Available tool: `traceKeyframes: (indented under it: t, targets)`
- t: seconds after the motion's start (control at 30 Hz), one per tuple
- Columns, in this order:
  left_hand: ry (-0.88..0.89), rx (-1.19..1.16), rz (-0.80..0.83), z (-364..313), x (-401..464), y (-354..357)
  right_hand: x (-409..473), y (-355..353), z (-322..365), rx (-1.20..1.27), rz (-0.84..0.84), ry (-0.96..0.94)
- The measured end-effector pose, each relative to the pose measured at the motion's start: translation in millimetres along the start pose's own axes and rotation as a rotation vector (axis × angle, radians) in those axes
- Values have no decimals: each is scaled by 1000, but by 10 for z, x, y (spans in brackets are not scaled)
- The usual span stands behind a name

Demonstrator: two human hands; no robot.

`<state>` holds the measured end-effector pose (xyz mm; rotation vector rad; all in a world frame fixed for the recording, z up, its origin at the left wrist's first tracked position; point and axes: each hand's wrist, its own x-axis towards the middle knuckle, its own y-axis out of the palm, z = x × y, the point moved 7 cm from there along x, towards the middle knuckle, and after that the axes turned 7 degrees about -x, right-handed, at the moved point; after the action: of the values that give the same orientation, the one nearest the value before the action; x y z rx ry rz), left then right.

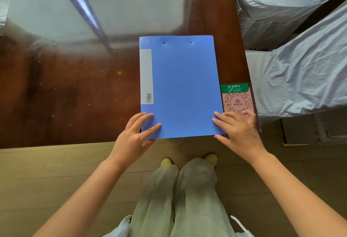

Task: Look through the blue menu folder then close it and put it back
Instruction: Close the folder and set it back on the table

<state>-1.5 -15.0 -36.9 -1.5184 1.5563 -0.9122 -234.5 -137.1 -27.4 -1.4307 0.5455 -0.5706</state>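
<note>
The blue menu folder (182, 86) lies closed and flat on the dark glossy table (65, 90), its near edge at the table's front edge, its spine with a white label strip on the left. My left hand (137, 133) rests with spread fingers on the folder's near left corner, thumb under the edge. My right hand (238, 129) touches the near right corner, fingers spread, partly over a card beside the folder. Neither hand grips the folder firmly.
A pink and green QR code card (237, 98) in a clear sleeve lies right of the folder. Chairs under white plastic covers (300, 71) stand at the right. Wooden floor and my legs are below the table edge.
</note>
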Motion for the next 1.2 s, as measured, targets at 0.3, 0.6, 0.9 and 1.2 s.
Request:
traceKeyframes:
  t: [0.3,0.6,0.9,1.2]
  targets:
    - [50,102,19,-29,25,-38,72,-36,13,-25,10,-51]
    - [38,60,12,17,48,-44,161,-32,-18,-24,70,-52]
    - [58,89,17,22,62,-32,221,-48,-10,-26,114,-76]
    - [50,145,-38,5,53,-32,272,-17,-31,-61,187,-85]
